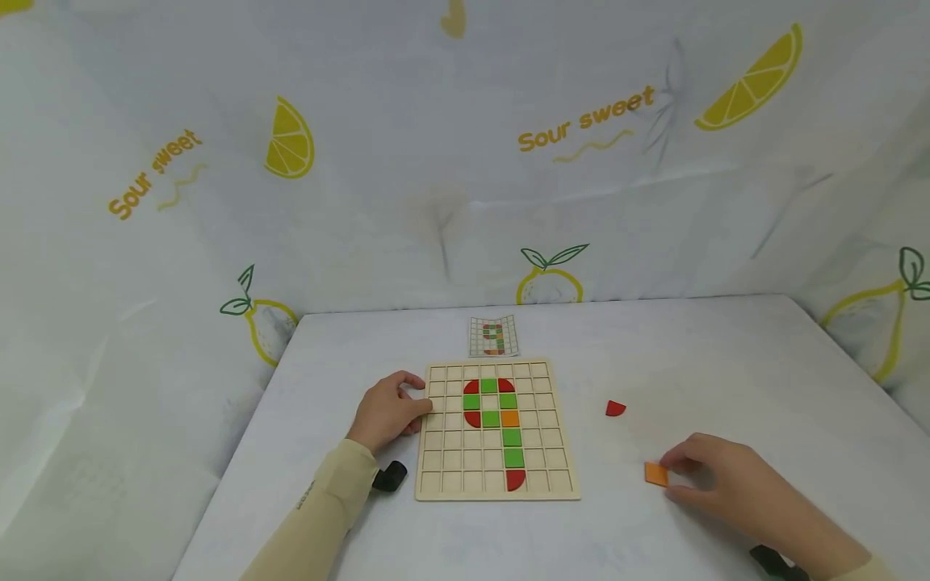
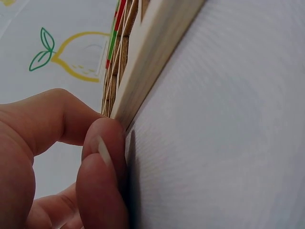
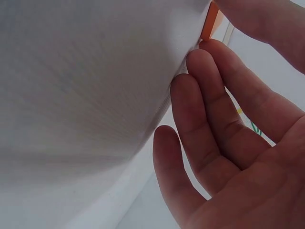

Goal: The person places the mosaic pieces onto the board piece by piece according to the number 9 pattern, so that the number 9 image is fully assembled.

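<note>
A wooden grid board (image 1: 450, 484) lies on the table, with green and orange squares and red quarter-circle pieces forming a 9. At the board's left edge, my left hand (image 1: 388, 411) has its curled fingers and thumb holding the rim. The left wrist view shows those fingertips (image 2: 102, 143) right against the board's side (image 2: 147, 67). Off to the right, my right hand (image 1: 726, 480) pinches an orange square tile (image 1: 655, 474) between thumb and index finger, close over the table. In the right wrist view the orange tile (image 3: 208, 21) appears edge-on; the other fingers stretch out below it.
A loose red quarter-circle piece (image 1: 615, 408) lies between the board and my right hand. Behind the board is a small pattern card (image 1: 494, 336) printed with a similar 9. A white lemon-print cloth (image 1: 407, 234) hangs along the table's back edge.
</note>
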A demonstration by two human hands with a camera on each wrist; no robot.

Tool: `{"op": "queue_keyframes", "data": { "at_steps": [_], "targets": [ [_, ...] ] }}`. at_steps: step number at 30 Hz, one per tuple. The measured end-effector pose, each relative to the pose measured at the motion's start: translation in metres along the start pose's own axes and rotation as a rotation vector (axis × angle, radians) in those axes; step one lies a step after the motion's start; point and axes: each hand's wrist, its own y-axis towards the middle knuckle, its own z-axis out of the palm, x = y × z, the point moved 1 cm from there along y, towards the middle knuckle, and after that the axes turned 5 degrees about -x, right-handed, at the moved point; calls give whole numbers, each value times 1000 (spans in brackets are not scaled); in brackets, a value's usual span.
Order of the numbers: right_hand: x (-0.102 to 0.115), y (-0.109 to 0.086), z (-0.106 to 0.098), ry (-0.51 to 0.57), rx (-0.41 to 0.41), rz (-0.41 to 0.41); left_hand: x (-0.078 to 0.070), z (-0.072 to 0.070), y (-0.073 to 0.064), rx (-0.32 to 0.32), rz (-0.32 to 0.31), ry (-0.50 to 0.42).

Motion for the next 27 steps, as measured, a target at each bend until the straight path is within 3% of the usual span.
{"op": "queue_keyframes", "data": {
  "at_steps": [13, 27],
  "targets": [
    [6, 9, 4, 21, -6, -18, 2, 0, 0, 1, -2, -5],
    [46, 40, 6, 21, -36, -166, 1, 0, 0, 3, 11, -10]
  ]
}}
